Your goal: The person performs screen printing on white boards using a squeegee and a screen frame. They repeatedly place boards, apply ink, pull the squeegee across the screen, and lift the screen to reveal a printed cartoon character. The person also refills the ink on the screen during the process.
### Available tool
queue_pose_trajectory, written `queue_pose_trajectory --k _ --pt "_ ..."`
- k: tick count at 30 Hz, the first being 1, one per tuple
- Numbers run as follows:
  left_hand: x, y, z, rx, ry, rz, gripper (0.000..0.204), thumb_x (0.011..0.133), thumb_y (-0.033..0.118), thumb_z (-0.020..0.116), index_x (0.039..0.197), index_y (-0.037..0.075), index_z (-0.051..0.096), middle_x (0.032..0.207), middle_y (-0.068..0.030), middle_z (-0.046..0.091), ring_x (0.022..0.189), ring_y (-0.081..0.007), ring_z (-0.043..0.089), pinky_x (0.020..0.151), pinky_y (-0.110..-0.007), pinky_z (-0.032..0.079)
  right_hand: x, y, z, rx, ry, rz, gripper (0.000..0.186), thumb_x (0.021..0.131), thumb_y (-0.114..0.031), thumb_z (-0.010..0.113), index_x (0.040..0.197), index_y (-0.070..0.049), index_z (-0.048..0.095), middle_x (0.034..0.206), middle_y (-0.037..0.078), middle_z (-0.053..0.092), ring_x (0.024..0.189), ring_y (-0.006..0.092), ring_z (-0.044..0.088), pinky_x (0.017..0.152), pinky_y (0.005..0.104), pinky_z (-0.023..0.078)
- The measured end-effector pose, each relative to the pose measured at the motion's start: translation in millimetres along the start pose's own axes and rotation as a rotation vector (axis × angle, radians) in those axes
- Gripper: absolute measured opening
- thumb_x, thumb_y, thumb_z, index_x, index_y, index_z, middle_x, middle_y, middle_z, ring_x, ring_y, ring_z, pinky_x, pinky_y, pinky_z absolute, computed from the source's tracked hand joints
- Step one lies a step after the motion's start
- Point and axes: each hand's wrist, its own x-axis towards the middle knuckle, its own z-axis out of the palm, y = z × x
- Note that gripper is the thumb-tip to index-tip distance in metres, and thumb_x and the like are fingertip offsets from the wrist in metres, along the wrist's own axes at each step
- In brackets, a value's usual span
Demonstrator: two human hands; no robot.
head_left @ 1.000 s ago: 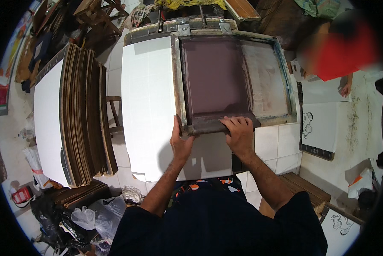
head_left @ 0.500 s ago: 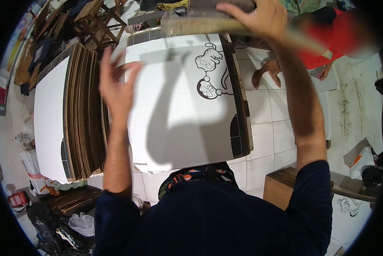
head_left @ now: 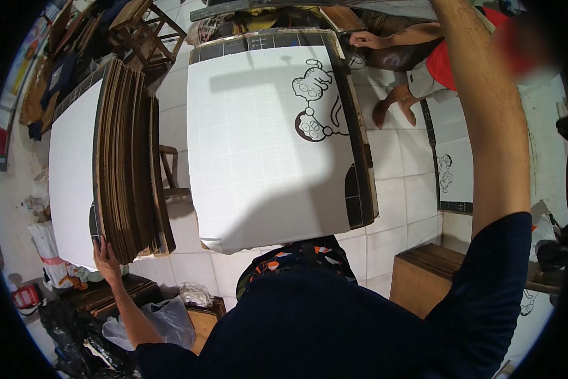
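White sheet (head_left: 258,158) on a board (head_left: 362,180), frame centre, 2 cartoon figures (head_left: 308,89) on it, left hand (head_left: 109,262) touching stacked boards (head_left: 124,170), lower left, finger grip unclear, right hand out of view.

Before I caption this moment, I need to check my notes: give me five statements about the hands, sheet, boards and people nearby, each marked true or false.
1. The left hand is at the near end of the stack of boards. True.
2. The black line drawing is toward the right edge of the middle white sheet. True.
3. The right hand lies flat on that sheet. False: the right forearm reaches up past it, and the hand is out of view.
4. The co-worker's top is green. False: it is red.
5. A wooden stool stands at the upper left of the view. True.
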Motion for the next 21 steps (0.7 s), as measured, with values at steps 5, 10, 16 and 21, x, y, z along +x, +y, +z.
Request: queue_pose_trajectory --k 5,10,16,21 --pt "39 34 -62 -0.132 -0.184 0.131 0.077 0.082 -0.016 0.058 0.152 0.017 0.060 0.162 -0.0221 0.046 0.147 -0.0413 0.048 0.111 -0.046 0.050 7 -1 -3 0.017 0.012 0.001 0.084 0.077 -0.080 0.073 0.110 -0.003 0.080 0.104 0.021 0.078 0.100 0.0324 0.074 0.092 0.0421 0.054" --pt "49 152 -92 0.154 -0.147 0.309 0.078 0.074 -0.015 0.056 0.144 0.017 0.066 0.143 -0.0264 0.062 0.132 -0.0423 0.061 0.102 -0.044 0.058 9 -3 -2 0.074 0.023 -0.029 0.076 0.079 -0.075 0.075 0.098 -0.002 0.081 0.096 0.021 0.077 0.093 0.0316 0.074 0.087 0.0412 0.054" --pt "-12 186 -53 -0.577 -0.191 -0.077 0.051 0.098 0.028 0.072 0.142 0.002 0.065 0.133 -0.0275 0.068 0.111 -0.0433 0.071 0.095 -0.047 0.058 9 -9 1 0.041 0.011 0.004 0.073 0.080 -0.074 0.074 0.105 -0.005 0.081 0.097 0.020 0.078 0.094 0.0333 0.074 0.087 0.0424 0.054" --pt "-85 -6 -20 0.475 0.228 -0.781 0.079 0.100 0.058 0.063 0.147 -0.005 0.054 0.149 -0.0325 0.052 0.138 -0.0517 0.048 0.119 -0.054 0.038 8 -14 6 0.026 0.030 0.034 0.071 0.081 -0.071 0.074 0.109 -0.005 0.080 0.104 0.022 0.077 0.098 0.0354 0.073 0.088 0.0439 0.053"
